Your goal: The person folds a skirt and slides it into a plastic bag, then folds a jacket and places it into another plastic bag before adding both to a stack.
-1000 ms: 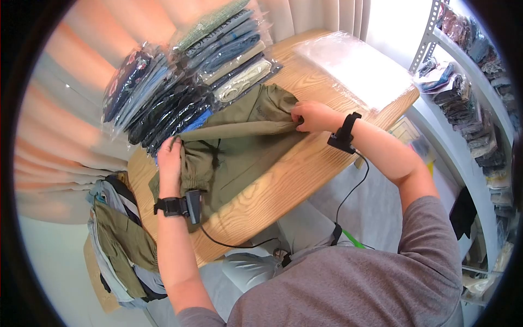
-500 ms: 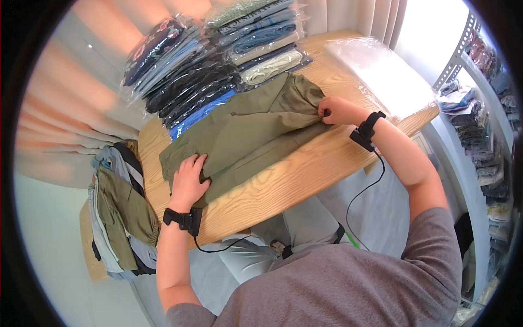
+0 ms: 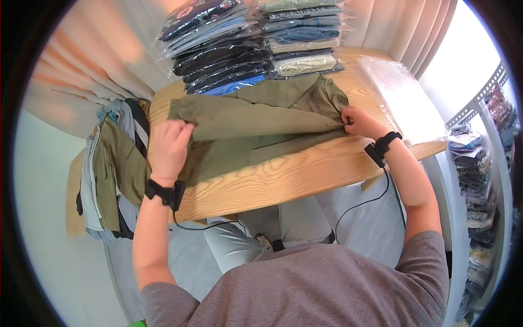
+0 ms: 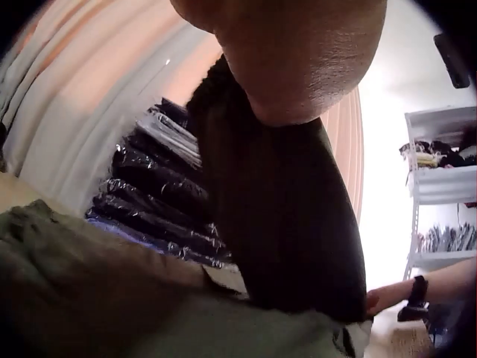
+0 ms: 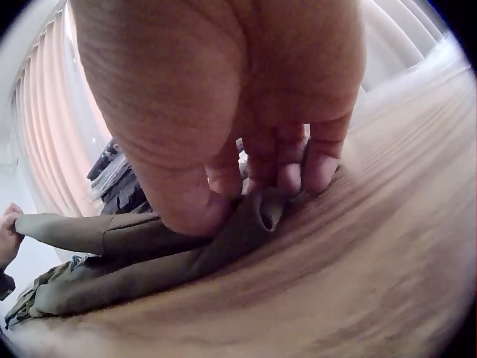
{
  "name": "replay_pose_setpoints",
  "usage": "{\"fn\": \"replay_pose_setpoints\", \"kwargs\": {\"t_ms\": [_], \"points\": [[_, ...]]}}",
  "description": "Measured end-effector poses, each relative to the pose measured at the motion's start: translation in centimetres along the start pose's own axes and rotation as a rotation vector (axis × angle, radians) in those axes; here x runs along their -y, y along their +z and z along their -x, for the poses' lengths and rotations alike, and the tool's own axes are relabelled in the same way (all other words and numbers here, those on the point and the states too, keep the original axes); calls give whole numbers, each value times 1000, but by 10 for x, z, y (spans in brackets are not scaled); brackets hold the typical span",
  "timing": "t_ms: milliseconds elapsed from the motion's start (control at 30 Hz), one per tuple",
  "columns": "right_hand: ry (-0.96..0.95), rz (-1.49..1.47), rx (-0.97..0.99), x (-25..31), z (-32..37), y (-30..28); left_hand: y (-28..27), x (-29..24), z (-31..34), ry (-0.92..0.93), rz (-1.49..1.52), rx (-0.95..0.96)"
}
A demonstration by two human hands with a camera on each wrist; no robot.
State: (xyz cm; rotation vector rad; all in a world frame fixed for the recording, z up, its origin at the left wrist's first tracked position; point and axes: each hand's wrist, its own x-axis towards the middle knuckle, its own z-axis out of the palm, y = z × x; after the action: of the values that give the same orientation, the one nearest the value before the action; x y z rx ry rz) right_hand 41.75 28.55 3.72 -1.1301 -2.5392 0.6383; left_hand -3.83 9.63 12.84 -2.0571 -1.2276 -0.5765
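Note:
Olive-green trousers (image 3: 234,117) lie stretched along the wooden table, with dark lettering near their right end. My left hand (image 3: 171,147) grips the end of the upper leg, at the gathered cuff, and holds it up off the layer below. In the left wrist view that leg (image 4: 283,216) hangs from the hand as a dark sleeve of cloth; the fingertips are hidden. At the other end, my right hand (image 3: 360,122) pinches the near edge of the fabric. The right wrist view shows thumb and fingers (image 5: 320,171) around a rolled fold (image 5: 250,227) close over the tabletop.
Behind the trousers stand two stacks of bagged folded clothes (image 3: 220,60) (image 3: 302,38). Clear plastic bags (image 3: 406,101) lie at the table's (image 3: 261,191) right end. Loose garments (image 3: 117,169) are heaped at the left. Shelving (image 3: 471,180) with packed clothes stands at the right.
My left hand first held a leg end, then rested spread on the laid-down cloth, and now lifts the upper leg's end again. The right hand keeps its pinch. The head view has turned.

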Motion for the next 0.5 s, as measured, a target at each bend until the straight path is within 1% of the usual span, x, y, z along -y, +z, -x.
{"fn": "replay_pose_setpoints", "kwargs": {"t_ms": [67, 133, 167, 233, 267, 333, 367, 400, 433, 467, 500], "points": [[-70, 39, -1, -5, -1, 0, -1, -6, 26, 15, 55, 155], [-72, 21, -22, -2, 2, 0, 10, -9, 59, -36, 164, 448], [-67, 6, -40, -1, 2, 1, 18, -11, 72, -41, 162, 452], [-72, 9, -32, -2, 2, 2, 24, -19, 83, -158, 240, 455], [-73, 15, -32, -3, 2, 2, 26, -17, 86, -159, 242, 454], [-81, 15, -26, -5, 1, 3, 26, -13, 82, -242, 353, 551], [-90, 15, -22, -7, 2, 2, 23, -13, 81, -238, 362, 545], [-79, 25, -26, -5, 3, 0, 17, -16, 77, -267, 352, 581], [-47, 0, 1, 0, 4, -2, 14, -18, 75, -291, 344, 617], [-13, -25, 25, 3, 6, -4, 16, -17, 77, -274, 357, 608], [29, 12, 57, 4, 9, -9, 17, -12, 81, -394, 491, 562]]}}
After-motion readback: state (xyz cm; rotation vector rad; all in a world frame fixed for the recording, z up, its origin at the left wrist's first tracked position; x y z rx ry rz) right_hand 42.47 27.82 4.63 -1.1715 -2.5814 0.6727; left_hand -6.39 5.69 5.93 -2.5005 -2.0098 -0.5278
